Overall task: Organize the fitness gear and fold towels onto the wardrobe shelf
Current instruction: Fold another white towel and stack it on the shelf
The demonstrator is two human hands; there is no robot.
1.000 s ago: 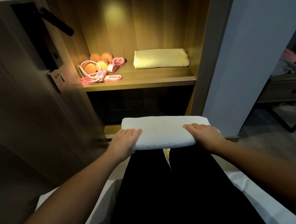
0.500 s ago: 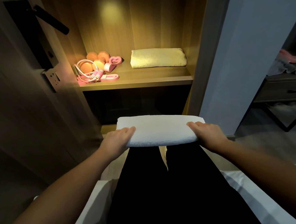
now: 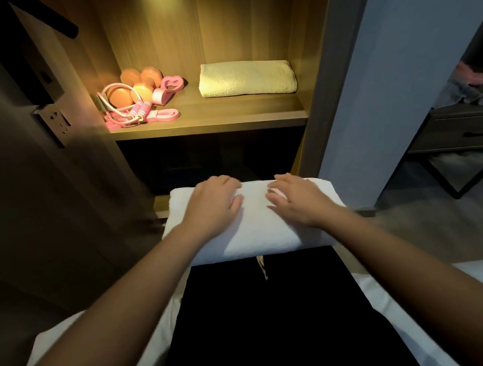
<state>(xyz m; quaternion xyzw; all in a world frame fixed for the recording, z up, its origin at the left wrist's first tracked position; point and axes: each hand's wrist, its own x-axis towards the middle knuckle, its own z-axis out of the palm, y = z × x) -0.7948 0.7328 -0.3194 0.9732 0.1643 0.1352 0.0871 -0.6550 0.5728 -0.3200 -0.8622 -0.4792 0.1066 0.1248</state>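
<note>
While the folded towel [image 3: 257, 236] lies across the lap [image 3: 263, 314], left hand [image 3: 216, 206] and right hand [image 3: 299, 202] rest spread flat on it; soft and light, it should lift best from both ends.

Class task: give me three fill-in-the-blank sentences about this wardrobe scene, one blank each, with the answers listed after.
1. The left hand and the right hand rest flat on a folded towel whose colour is ____.
2. On the lit shelf, the yellow towel lies to the ____ of the fitness gear.
3. The heart-shaped piece among the gear is coloured ____.
Missing words: white; right; pink.
</note>
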